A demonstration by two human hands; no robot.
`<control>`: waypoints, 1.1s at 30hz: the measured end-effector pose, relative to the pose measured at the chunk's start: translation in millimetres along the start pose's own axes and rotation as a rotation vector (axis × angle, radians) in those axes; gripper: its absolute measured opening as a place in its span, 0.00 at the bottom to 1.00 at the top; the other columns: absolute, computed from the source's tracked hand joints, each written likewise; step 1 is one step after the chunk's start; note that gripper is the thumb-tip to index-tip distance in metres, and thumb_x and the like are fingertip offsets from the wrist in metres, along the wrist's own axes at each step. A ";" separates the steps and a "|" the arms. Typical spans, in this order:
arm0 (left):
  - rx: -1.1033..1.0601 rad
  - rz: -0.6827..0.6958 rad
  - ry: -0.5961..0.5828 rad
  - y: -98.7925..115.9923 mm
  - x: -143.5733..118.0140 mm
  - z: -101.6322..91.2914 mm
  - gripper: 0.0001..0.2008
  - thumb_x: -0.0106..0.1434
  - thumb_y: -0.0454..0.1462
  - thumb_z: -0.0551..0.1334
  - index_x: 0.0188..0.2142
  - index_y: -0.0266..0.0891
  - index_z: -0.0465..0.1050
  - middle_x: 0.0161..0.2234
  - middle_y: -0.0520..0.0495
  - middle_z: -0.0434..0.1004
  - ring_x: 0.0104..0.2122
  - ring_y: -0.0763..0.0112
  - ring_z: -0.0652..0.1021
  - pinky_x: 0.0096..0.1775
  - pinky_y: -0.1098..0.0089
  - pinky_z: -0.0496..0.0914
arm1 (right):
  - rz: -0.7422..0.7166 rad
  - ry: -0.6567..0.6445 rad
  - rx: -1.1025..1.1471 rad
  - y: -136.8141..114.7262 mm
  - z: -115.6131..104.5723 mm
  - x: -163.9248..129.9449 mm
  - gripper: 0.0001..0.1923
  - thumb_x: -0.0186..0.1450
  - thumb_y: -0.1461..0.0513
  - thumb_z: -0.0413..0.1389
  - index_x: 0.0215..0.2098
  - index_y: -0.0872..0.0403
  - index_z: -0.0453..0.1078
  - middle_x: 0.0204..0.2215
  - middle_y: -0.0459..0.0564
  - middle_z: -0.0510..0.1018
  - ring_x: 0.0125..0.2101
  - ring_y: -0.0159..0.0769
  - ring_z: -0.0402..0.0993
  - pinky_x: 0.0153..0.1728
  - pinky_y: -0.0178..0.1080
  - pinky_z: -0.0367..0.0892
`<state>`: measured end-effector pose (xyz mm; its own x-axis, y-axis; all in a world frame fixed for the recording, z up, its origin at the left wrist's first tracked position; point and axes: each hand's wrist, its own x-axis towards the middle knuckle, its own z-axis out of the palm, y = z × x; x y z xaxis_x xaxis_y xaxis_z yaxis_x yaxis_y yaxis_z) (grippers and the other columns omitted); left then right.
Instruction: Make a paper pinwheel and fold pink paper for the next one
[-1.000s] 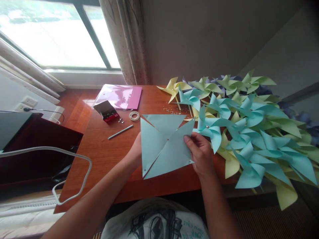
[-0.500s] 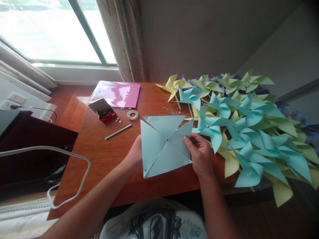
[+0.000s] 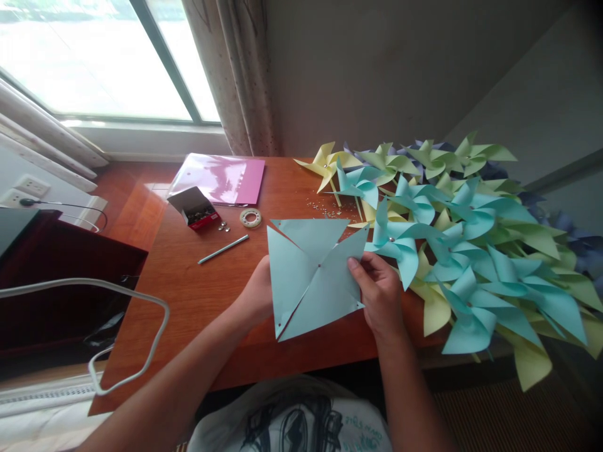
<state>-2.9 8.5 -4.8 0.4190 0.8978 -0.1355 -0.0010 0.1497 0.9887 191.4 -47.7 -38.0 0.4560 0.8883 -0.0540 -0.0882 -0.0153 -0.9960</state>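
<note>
A light blue paper square [image 3: 320, 289] is held up above the table. Diagonal slits run from its corners towards the middle, with small holes at the centre and near several corners. My right hand [image 3: 379, 292] pinches its right edge, thumb on the front face and fingers behind. At the left edge, my left hand [image 3: 258, 285] reaches behind the sheet, its fingers hidden by the paper. A pale blue paper stick [image 3: 223, 249] lies on the table to the left, below a ring-shaped roll of tape [image 3: 250, 218].
An open red box [image 3: 203, 216] of small metal pieces stands near a pink folder [image 3: 235, 179]. Many blue, yellow, green and purple pinwheels [image 3: 471, 307] crowd the right side. Tiny beads [image 3: 325, 207] lie scattered behind the sheet. A white cable [image 3: 164, 314] crosses the table's left edge.
The paper square has shifted slightly right and tilted a little, its lower-left slit now gaping wider. My left hand has moved slightly right with it. Things on the table have not moved.
</note>
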 end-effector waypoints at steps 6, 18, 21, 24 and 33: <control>0.047 0.003 -0.023 1.0 1.3 -1.0 0.09 0.46 0.39 0.75 0.24 0.36 0.80 0.22 0.48 0.76 0.27 0.64 0.74 0.30 0.69 0.72 | 0.008 0.010 -0.014 -0.1 -1.5 0.9 0.13 0.60 0.51 0.66 0.35 0.52 0.77 0.27 0.46 0.79 0.28 0.36 0.74 0.31 0.37 0.71; 0.087 0.015 -0.018 -0.6 2.4 -3.4 0.08 0.45 0.37 0.74 0.22 0.35 0.79 0.19 0.51 0.72 0.24 0.71 0.68 0.24 0.73 0.65 | 0.001 0.019 0.010 0.1 -1.5 0.1 0.13 0.60 0.52 0.67 0.36 0.52 0.78 0.28 0.47 0.80 0.29 0.36 0.75 0.31 0.37 0.71; 0.089 0.011 0.015 -4.3 1.8 -3.6 0.08 0.45 0.37 0.74 0.23 0.35 0.79 0.19 0.51 0.72 0.23 0.71 0.68 0.24 0.72 0.65 | 0.004 0.004 0.019 -0.3 -1.8 -0.1 0.12 0.60 0.52 0.67 0.36 0.52 0.78 0.28 0.47 0.80 0.28 0.36 0.74 0.32 0.37 0.71; 0.081 0.011 0.032 -7.0 1.7 -3.7 0.08 0.44 0.37 0.74 0.23 0.36 0.78 0.19 0.51 0.73 0.22 0.71 0.67 0.25 0.72 0.66 | 0.015 -0.002 0.017 0.0 -1.9 -0.2 0.12 0.60 0.52 0.67 0.36 0.52 0.78 0.28 0.47 0.80 0.28 0.36 0.74 0.32 0.37 0.71; 0.057 0.007 0.031 -3.4 1.4 -2.8 0.07 0.45 0.35 0.74 0.21 0.35 0.78 0.20 0.51 0.74 0.21 0.74 0.66 0.24 0.73 0.63 | 0.007 -0.006 -0.009 0.8 -1.5 -0.3 0.11 0.60 0.53 0.66 0.35 0.51 0.78 0.28 0.46 0.80 0.28 0.36 0.74 0.30 0.36 0.70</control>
<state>-4.9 10.4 -8.5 0.3908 0.9113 -0.1301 0.0485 0.1207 0.9915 192.4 -48.6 -38.8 0.4498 0.8911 -0.0604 -0.0832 -0.0255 -0.9962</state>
